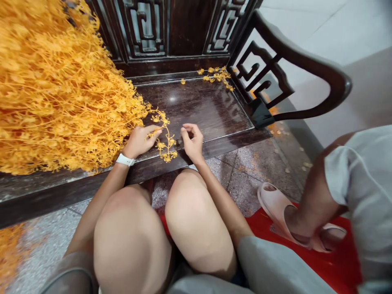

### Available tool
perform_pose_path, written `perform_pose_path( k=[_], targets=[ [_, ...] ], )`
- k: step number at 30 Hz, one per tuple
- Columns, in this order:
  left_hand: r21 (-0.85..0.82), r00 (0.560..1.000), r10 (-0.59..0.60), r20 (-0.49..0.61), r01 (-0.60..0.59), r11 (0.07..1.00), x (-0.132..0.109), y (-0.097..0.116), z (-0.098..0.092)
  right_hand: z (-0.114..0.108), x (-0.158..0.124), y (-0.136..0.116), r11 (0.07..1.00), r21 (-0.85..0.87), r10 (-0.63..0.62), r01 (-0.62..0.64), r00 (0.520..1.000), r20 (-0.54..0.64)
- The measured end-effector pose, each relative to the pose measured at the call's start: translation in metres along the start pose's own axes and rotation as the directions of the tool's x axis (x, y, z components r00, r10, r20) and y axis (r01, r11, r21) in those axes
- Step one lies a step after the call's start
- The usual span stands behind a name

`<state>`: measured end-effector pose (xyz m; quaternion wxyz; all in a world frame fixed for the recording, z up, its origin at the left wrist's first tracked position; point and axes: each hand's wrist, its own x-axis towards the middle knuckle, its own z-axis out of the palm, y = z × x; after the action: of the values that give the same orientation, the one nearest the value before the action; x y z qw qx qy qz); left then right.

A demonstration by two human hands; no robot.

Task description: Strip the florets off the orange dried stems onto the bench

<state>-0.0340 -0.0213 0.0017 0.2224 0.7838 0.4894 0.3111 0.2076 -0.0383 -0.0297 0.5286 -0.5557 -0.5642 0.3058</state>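
Observation:
A yellow-orange artificial flower sprig (pixel 168 141), thin-stemmed with small clustered blossoms, is pinched between the thumb and fingers of my left hand (pixel 141 141). The sprig hangs over the front edge of the dark wooden bench seat (pixel 183 100). My right hand (pixel 192 142) is just to the right of it, apart from the sprig, thumb and forefinger curled together in a pinch. Whatever is between those fingertips, if anything, is too small to tell. A large heap of the same yellow flowers (pixel 61 98) lies beside my left hand.
Loose blossoms (pixel 219 75) lie at the seat's back right corner. A curved armrest (pixel 324 77) bounds the right end, a carved backrest (pixel 186 30) the far side. Another person's leg (pixel 318 196) and pink sandals (pixel 278 212) are at right, on a red mat (pixel 333 265).

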Motion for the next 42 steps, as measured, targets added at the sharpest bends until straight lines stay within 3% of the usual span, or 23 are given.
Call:
perform_pose_path(
  k=[3,7,10,18,26,32,35,42],
  targets=[
    [-0.041,0.996,0.033,0.078,-0.030,0.999,0.001,-0.001,0.004,0.004,0.002,-0.007,0.986,0.160,0.024,-0.037,0.996,0.081],
    [-0.052,0.990,0.087,0.114,-0.081,0.995,0.000,-0.004,0.007,0.013,0.004,-0.018,0.952,0.282,0.035,-0.116,0.961,0.275],
    [-0.056,0.985,0.096,0.144,-0.088,0.995,0.000,-0.005,0.008,0.018,0.006,-0.018,0.927,0.340,0.051,-0.160,0.950,0.308],
    [-0.119,0.984,0.112,0.137,-0.096,0.988,0.001,-0.005,0.005,0.009,0.013,0.006,0.769,0.589,0.229,-0.248,0.967,0.108],
    [-0.087,0.974,0.124,0.189,-0.109,0.990,0.004,0.003,0.007,0.007,0.015,0.015,0.821,0.526,0.268,-0.221,0.963,-0.015],
    [-0.079,0.985,0.066,0.162,-0.054,0.995,0.002,0.003,-0.008,-0.009,0.030,0.030,0.816,0.554,0.242,-0.164,0.968,-0.069],
    [-0.121,0.993,0.046,0.106,-0.033,0.992,0.002,0.003,-0.011,-0.006,0.029,0.026,0.838,0.519,0.241,-0.170,0.968,-0.071],
    [-0.089,0.994,0.027,0.106,-0.017,0.996,0.002,0.004,-0.009,0.009,0.018,0.019,0.849,0.507,0.251,-0.145,0.957,-0.145]
  ],
)
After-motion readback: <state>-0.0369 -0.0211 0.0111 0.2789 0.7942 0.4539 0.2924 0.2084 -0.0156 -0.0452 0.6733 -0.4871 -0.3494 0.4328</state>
